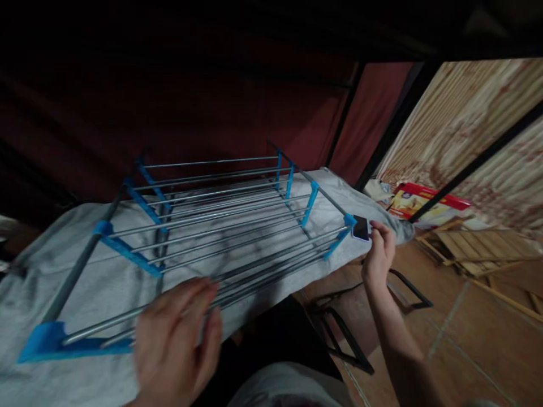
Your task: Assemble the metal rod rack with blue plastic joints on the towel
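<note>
1. Grey cloth (pixel 337 186), in the head view, carries a metal drying rack (pixel 229 228) with blue brackets, stretched along its near edge.
2. The left hand (pixel 176 333) is over the rack's near bars, fingers bent; whether they grip cannot be told.
3. At the cloth's right end, the right hand (pixel 379 254) has narrowed fingers at a phone's (pixel 360 228) edge; a firm hold cannot be confirmed.
4. Beyond that end, a red-and-yellow box (pixel 424 200) hides its contents.
</note>
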Action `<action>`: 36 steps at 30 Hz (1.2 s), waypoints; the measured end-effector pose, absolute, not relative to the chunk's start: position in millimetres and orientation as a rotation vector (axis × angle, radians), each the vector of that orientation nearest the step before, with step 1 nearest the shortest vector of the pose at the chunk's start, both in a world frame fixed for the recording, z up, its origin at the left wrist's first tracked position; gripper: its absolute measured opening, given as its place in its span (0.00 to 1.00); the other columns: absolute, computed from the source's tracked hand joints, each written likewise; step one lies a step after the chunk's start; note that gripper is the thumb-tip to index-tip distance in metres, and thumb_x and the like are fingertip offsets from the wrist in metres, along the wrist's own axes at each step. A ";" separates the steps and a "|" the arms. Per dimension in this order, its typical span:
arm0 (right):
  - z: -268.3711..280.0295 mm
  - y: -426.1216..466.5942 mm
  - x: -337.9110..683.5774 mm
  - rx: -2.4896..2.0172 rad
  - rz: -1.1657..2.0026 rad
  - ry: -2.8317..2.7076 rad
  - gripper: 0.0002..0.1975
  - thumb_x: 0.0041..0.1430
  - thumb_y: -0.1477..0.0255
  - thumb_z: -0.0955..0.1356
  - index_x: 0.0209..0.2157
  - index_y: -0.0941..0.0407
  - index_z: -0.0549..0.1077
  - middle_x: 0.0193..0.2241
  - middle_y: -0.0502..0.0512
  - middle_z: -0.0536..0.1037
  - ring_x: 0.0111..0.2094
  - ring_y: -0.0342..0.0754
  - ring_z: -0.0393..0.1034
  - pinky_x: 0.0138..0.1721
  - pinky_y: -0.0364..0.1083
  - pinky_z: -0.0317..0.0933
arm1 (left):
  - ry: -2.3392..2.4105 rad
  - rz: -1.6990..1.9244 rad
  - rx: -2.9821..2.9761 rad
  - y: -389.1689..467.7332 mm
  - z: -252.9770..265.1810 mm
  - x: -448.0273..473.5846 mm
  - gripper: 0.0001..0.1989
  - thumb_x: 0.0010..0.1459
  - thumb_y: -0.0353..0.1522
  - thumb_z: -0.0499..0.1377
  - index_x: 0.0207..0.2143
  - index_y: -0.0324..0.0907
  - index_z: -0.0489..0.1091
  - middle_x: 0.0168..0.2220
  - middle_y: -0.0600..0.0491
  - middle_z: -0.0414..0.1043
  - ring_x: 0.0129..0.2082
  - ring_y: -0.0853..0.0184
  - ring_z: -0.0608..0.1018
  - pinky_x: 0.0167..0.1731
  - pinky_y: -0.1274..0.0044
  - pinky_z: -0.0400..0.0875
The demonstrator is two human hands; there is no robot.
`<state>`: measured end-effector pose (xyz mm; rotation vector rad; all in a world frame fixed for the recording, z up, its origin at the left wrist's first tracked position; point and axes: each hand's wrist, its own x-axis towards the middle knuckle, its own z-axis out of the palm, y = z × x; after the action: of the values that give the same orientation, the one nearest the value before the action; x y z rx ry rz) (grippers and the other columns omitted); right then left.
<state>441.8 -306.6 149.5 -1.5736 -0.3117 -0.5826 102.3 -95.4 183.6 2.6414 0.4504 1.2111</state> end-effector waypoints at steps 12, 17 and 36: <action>138.7 -259.8 512.8 -1.360 0.278 -0.261 0.26 0.53 0.47 0.61 0.23 0.57 0.69 0.14 0.48 0.67 0.15 0.39 0.58 0.17 0.40 0.53 | 0.209 0.488 3.257 -113.4 164.1 246.9 0.23 0.59 0.20 0.48 0.55 0.44 0.62 0.42 0.47 0.71 0.38 0.62 0.75 0.35 0.71 0.69; 132.9 -256.6 514.2 -1.360 0.175 -0.207 0.23 0.56 0.52 0.60 0.20 0.56 0.65 0.11 0.46 0.63 0.12 0.39 0.54 0.14 0.41 0.48 | 0.209 0.455 3.282 -113.2 164.8 245.8 0.23 0.59 0.20 0.48 0.56 0.44 0.61 0.42 0.47 0.71 0.38 0.63 0.76 0.35 0.72 0.69; 132.2 -252.4 512.4 -1.300 0.171 -0.213 0.23 0.56 0.51 0.58 0.18 0.54 0.63 0.10 0.46 0.61 0.11 0.39 0.53 0.11 0.41 0.46 | 0.231 0.312 3.090 -106.6 177.3 249.7 0.16 0.67 0.30 0.44 0.53 0.46 0.64 0.41 0.49 0.74 0.35 0.62 0.78 0.29 0.72 0.64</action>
<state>512.4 -252.4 132.2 -1.3003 -0.2126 0.1708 249.7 -106.6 177.3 3.0898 0.2311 0.3119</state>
